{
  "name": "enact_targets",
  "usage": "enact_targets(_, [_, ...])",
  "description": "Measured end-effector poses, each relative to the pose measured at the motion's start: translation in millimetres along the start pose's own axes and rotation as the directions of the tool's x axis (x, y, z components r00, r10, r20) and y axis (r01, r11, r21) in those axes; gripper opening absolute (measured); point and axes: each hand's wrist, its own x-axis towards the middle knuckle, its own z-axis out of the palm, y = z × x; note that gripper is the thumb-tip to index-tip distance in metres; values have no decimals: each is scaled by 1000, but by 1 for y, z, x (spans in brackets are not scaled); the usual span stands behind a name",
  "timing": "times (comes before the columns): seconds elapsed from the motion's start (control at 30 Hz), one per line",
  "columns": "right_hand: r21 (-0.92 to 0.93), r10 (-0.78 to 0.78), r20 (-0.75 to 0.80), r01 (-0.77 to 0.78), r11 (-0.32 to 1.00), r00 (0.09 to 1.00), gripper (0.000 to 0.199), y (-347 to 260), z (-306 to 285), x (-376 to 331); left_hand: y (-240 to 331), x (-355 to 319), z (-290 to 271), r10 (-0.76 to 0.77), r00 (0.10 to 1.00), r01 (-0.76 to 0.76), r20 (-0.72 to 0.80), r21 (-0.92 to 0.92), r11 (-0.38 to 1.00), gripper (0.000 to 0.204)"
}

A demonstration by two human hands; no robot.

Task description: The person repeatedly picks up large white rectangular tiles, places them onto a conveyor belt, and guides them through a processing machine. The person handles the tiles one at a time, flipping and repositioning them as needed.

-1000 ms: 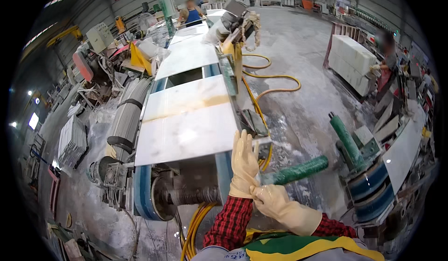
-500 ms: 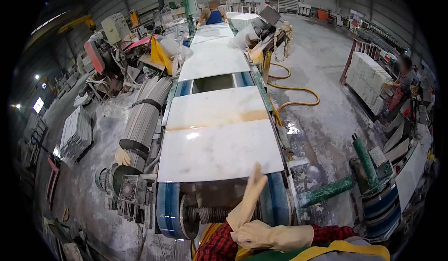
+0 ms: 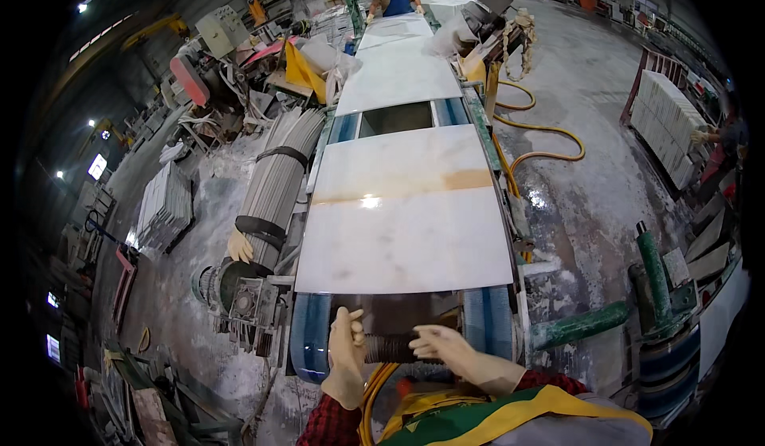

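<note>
At the near end of the conveyor (image 3: 319, 330), both gloves have dropped off the marble slab (image 3: 406, 215): left hand (image 3: 347, 350) and right hand (image 3: 443, 345) now rest loosely open on the dark roller (image 3: 394, 349), gripping nothing, slab just ahead.

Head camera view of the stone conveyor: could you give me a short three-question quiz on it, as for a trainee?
1. True or false: the large white marble slab lies flat on the blue conveyor belt.
2. What do both hands wear? A) cream rubber gloves B) black mittens C) nothing
3. Which thing lies on the floor right of the conveyor: the yellow hose or a red bucket?

Key
1. True.
2. A: the left hand and right hand wear cream gloves, at the dark roller on the conveyor's near end.
3. The yellow hose.
</note>
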Motion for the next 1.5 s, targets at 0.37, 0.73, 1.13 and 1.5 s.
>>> enact_targets(0.37, [410, -425, -106, 429, 805, 899, 64, 45, -38, 167, 33, 40, -87, -72, 970, 15, 234, 238, 971, 41])
enact_targets(0.73, [506, -142, -596, 506, 698, 791, 43, 1, 27, 176, 55, 86, -109, 275, 315, -835, 908, 403, -375, 58])
enact_targets(1.13, [558, -163, -504, 464, 688, 848, 50, 8, 29, 157, 53, 85, -113, 204, 334, -831, 920, 389, -397, 60])
enact_targets(1.5, [462, -147, -550, 445, 767, 822, 45, 11, 39, 147, 48, 82, -120, 303, 315, -819, 899, 419, -391, 60])
